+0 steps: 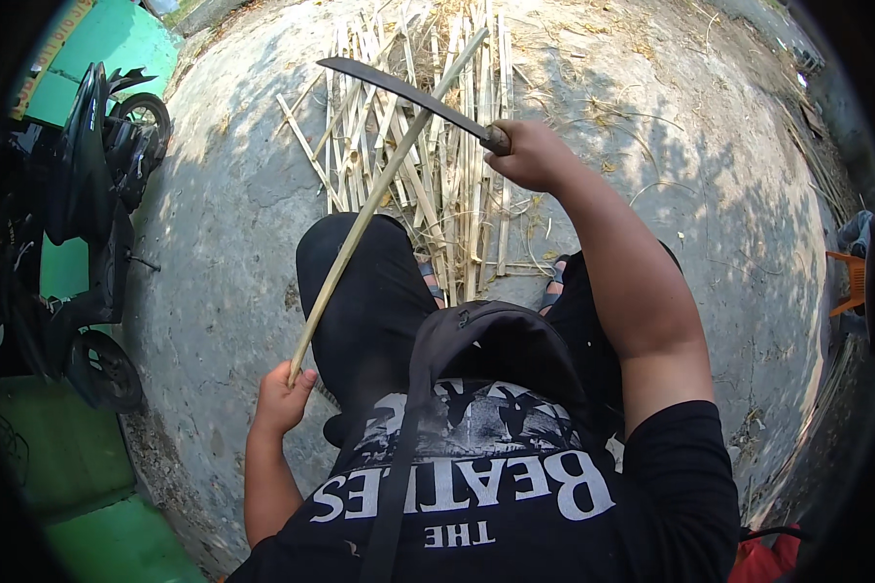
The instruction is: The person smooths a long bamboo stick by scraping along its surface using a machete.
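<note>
My left hand [282, 396] is closed round the near end of a long, pale bamboo strip [365, 216]. The strip slants up and away to the right, over my left thigh. In my right hand [532, 155] is the handle of a machete [403, 89] with a dark, curved blade pointing left. The blade crosses the strip near its far end; whether it bites into it I cannot tell. Beyond and below lies a loose pile of split bamboo strips [472, 185] on the ground, reaching between my feet.
A dark motorbike [92, 194] stands at the left on green flooring [68, 262]. Thin shavings [617, 112] are scattered on the concrete [710, 262] right of the pile. At the right edge is an orange plastic chair [851, 282]. A black bag [501, 355] rests at my lap.
</note>
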`<state>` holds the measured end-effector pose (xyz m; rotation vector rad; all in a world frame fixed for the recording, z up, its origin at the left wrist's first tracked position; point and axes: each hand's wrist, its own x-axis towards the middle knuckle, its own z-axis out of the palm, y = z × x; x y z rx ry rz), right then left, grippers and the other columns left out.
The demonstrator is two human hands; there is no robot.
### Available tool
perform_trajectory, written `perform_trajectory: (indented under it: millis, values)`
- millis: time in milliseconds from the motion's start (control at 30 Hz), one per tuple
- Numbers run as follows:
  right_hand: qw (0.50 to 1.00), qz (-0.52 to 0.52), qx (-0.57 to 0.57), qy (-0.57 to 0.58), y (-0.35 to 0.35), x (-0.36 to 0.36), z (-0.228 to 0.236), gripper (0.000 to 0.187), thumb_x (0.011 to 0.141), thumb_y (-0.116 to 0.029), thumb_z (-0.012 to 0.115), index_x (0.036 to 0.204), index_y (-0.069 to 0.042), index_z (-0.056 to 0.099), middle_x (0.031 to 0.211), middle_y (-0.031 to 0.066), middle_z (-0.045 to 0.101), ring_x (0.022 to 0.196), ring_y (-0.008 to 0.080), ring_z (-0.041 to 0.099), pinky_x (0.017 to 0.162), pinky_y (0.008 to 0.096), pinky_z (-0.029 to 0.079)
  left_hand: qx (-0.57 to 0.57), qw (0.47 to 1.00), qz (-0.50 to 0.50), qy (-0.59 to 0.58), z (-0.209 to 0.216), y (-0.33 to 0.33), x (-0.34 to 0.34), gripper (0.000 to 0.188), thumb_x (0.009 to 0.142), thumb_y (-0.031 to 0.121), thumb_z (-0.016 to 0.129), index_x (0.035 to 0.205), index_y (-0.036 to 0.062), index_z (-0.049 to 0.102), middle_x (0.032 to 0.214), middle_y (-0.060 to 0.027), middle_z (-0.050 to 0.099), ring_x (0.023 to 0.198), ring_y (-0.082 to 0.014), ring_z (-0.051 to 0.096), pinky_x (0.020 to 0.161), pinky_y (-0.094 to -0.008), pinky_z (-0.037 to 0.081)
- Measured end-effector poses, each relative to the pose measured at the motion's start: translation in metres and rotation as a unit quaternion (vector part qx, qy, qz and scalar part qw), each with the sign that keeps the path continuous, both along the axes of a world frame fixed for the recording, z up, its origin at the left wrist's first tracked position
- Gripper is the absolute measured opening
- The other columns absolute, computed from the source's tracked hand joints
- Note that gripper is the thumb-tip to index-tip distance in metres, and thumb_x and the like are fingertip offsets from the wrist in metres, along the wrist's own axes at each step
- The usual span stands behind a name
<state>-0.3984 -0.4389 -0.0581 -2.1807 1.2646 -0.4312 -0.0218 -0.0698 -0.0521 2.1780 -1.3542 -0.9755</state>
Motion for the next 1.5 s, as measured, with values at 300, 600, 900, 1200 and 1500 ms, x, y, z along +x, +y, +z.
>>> perform_trajectory:
  millis: [300,600,900,1200,1500]
  values:
    - [0.996,0.049,0.046,0.062,-0.003,-0.004,0.0,0.024,0.081,-0.017,0.065,0.101,-0.011,0.073,0.087,0.019,0.071,0.087,0.0377,0.07,0.077,0.0478,0.055,-0.035,0.998,-0.002,-0.052,0.002,0.017,0.017,0.048,0.099,0.037,0.069,0.072,0.0026,0.051,0.058,-0.0022,0.047,0.056,-0.011,0.044,0.051,-0.0334,0.037]
    - [0.999,-0.015,-0.014,0.027,-0.004,-0.007,0.003,0.021,0.081,-0.016,0.065,0.1,-0.008,0.07,0.093,0.0188,0.071,0.087,0.039,0.069,0.079,0.0488,0.055,-0.091,0.981,-0.038,-0.166,0.003,0.016,0.006,0.05,0.101,0.036,0.065,0.071,0.0012,0.047,0.056,-0.0164,0.048,0.047,-0.0295,0.044,0.049,-0.0419,0.035]
    - [0.998,-0.049,0.041,0.027,-0.017,-0.02,-0.016,0.025,0.078,-0.017,0.064,0.1,-0.007,0.07,0.092,0.0183,0.072,0.09,0.0387,0.069,0.08,0.0479,0.054,-0.123,0.977,-0.046,-0.166,-0.007,0.021,0.02,0.049,0.103,0.034,0.063,0.07,0.0012,0.048,0.056,-0.0156,0.049,0.048,-0.0273,0.047,0.049,-0.0416,0.037]
    - [0.994,-0.094,-0.002,-0.059,-0.022,-0.031,-0.005,0.029,0.08,-0.021,0.065,0.107,-0.01,0.071,0.087,0.0203,0.07,0.084,0.0395,0.068,0.077,0.0468,0.053,-0.068,0.993,-0.022,-0.094,0.001,0.014,0.006,0.049,0.103,0.037,0.062,0.073,0.0014,0.05,0.056,-0.0103,0.046,0.053,-0.0161,0.043,0.051,-0.0375,0.037]
    - [0.966,0.192,-0.158,0.076,0.041,0.032,0.013,0.011,0.075,-0.017,0.069,0.084,-0.012,0.065,0.075,0.0132,0.067,0.076,0.0381,0.068,0.068,0.0518,0.053,0.069,0.966,0.026,0.25,-0.012,-0.005,0.003,0.047,0.109,0.043,0.05,0.075,0.0103,0.047,0.058,0.0035,0.039,0.049,-0.0092,0.032,0.045,-0.0276,0.028]
